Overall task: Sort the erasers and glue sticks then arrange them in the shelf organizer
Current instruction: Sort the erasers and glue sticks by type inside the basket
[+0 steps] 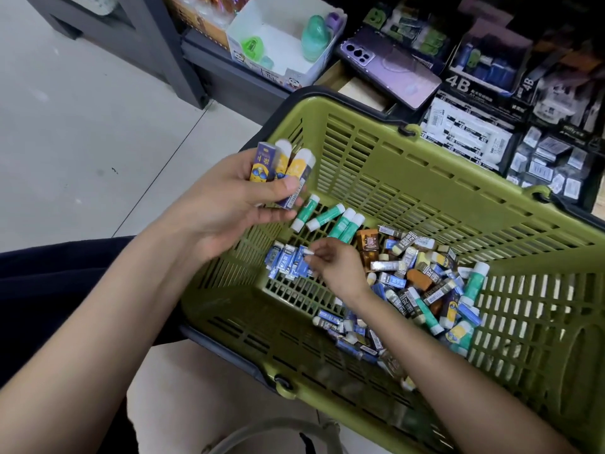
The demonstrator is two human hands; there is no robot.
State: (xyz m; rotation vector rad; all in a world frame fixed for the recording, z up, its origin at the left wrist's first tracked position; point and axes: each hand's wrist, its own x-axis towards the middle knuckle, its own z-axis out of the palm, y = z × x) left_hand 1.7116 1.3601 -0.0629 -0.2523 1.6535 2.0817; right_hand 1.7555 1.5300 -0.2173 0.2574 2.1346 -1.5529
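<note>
Three purple-and-yellow glue sticks (278, 168) stand fanned in the left hand (229, 208), whose fingers and thumb curl round them above the near-left corner of the basket (458, 158). The right hand (337, 267) reaches down inside the basket and pinches the end of a blue eraser (306, 257) at the edge of a small group of blue erasers (284, 262) lying together on the basket floor. Just behind them four green glue sticks (330, 217) lie side by side. To the right a mixed heap (422, 283) of erasers and glue sticks covers the floor of the green slotted basket. Beyond it, a white box (262, 70) holds a few green and purple items, a purple phone (389, 67) lies beside it, and black boxes (471, 126) marked 4B hold wrapped erasers.
</note>
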